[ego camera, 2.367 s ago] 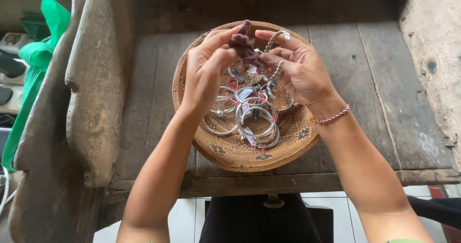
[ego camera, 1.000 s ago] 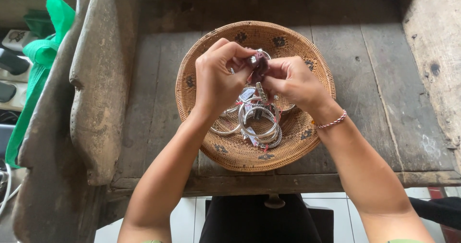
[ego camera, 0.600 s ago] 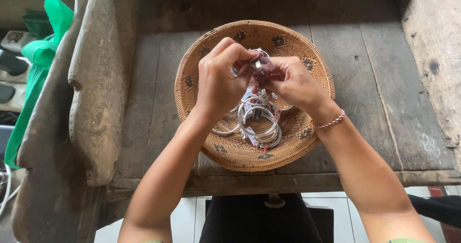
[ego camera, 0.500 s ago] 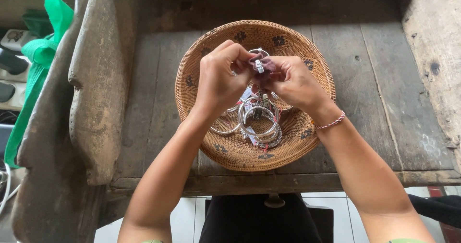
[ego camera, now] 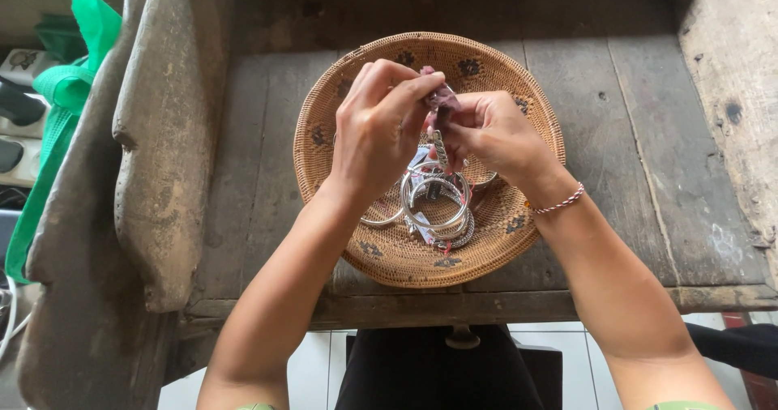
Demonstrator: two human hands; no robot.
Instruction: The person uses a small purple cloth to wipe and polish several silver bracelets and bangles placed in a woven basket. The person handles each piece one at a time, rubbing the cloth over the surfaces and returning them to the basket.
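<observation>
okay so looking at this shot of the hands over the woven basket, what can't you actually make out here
Head view, all of it:
- The small dark reddish piece pinched between left hand and right hand: mostly covered by fingers, its kind unclear.
- Silver bangles in the woven basket: overlapping and part hidden under the hands, so uncountable.
- Green bag: cut off by the left edge.

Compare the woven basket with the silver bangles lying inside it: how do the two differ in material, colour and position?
The woven basket is tan plaited fibre with dark motifs; the silver bangles are shiny pale metal. The basket is one wide shallow bowl; the bangles are several thin open rings, much smaller. The basket rests on the wooden table; the bangles lie heaped in its middle, below the left hand and right hand. Both are round.
</observation>
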